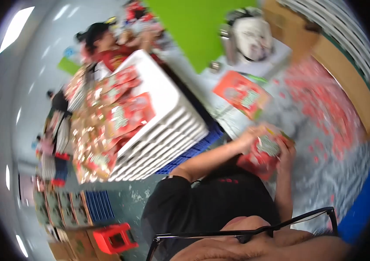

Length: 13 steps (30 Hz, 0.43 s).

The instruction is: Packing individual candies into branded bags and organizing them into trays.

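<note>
A red plastic pouch (259, 163) with a pale patch on its front is held close to my body, at the table's edge. My left hand (254, 134) grips its upper left side, fingers closed on it. At the upper right edge, my right hand (286, 150) is also closed round the pouch. Whether its top is sealed cannot be made out. Beyond my hands, a similar flat red and tan pouch (239, 93) lies on the table. Many small red pieces (324, 108) are spread loose over the covered tabletop (311, 182) to the right.
White stacked crates (172, 135) stand on a blue one (198, 145) at my left, the top crate heaped with filled pouches (119, 117). A person (115, 54) sits beyond it. Cardboard (346, 82) borders the table's far right. A red stool (114, 238) stands on the floor behind left.
</note>
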Motion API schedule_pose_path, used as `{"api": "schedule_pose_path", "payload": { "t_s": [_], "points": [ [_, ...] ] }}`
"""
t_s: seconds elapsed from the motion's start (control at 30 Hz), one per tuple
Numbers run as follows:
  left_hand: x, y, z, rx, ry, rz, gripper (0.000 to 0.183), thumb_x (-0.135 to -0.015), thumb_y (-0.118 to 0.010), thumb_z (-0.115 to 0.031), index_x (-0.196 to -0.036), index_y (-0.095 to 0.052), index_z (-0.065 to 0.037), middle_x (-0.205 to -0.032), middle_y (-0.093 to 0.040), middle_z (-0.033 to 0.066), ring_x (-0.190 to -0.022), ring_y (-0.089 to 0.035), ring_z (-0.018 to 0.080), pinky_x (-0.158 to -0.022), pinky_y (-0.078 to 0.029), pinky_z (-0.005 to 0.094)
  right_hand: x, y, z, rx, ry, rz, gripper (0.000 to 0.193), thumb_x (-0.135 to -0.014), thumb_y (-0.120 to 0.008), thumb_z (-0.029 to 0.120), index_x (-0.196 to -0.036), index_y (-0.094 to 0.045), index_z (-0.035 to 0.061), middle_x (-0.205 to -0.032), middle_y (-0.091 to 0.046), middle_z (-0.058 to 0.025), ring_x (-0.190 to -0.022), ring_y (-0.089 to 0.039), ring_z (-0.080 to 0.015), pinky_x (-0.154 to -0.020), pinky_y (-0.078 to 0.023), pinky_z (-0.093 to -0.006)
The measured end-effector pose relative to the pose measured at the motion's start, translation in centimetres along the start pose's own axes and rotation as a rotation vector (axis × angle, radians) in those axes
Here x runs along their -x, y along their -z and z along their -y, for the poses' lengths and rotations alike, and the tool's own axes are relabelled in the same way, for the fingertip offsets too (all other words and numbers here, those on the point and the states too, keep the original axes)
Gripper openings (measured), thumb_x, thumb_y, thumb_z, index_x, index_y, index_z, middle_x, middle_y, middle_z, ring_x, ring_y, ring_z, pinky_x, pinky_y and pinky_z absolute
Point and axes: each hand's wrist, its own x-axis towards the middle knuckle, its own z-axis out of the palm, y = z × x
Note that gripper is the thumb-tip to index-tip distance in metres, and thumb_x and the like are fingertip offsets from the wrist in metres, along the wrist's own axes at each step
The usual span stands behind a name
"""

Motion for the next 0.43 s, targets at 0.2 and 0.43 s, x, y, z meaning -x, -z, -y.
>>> {"api": "schedule_pose_path", "payload": {
  "t_s": [0.2,0.43],
  "points": [
    [0.2,1.1,2.5,0.186,-0.135,0.030,0.033,-0.104,-0.053,-0.030,-0.105,-0.070,-0.001,-0.095,-0.074,0.0087,-0.081,-0.070,0.0164,-0.075,-0.058,0.0322,-1.3,-0.3,-1.8,-0.053,-0.071,0.089,0.013,-0.087,-0.069,-0.001,-0.098,-0.064,0.0020,-0.089,-0.069,-0.0065,-0.083,-0.064,-0.0138,-0.081,-0.052,-0.0282],
    [2.6,1.6,-4.6,0.172,-0.295,-0.068,0.035,-0.104,-0.052,-0.029,-0.117,-0.066,0.001,-0.107,-0.072,0.0109,-0.093,-0.069,0.0166,-0.087,-0.056,0.0325,-5.0,-4.3,-0.1,-0.263,-0.135,0.379,0.036,-0.097,-0.064,0.019,-0.127,-0.057,0.0019,-0.116,-0.066,-0.0078,-0.104,-0.066,-0.0217,-0.091,-0.053,-0.0344]
  ]
}}
